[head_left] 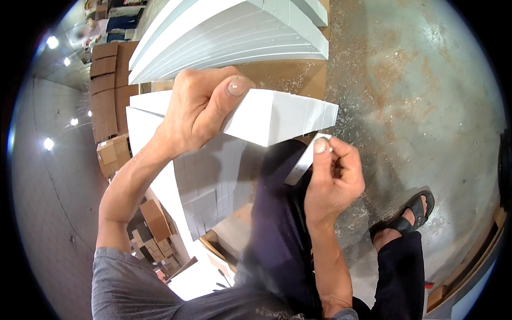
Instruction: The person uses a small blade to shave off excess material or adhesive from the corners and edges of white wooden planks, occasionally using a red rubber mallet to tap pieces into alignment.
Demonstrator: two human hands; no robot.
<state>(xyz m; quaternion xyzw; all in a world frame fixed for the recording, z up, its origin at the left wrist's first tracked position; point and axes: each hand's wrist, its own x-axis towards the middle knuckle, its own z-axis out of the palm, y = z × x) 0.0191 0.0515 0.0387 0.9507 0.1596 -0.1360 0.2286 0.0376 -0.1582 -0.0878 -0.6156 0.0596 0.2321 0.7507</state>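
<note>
Left hand (198, 109) grips a smooth white angular block (256, 116) — right hand (333, 178) pinches a flat pale strip (302, 166).

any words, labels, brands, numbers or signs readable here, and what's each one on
Gray shirt: small pale lettering near the picture's lower edge; I won't copy it out.
White block in the left hand: no lettering shows.
Thin strip in the right hand: none that I can make out.
Cardboard boxes: too small and blurred to tell.
</note>
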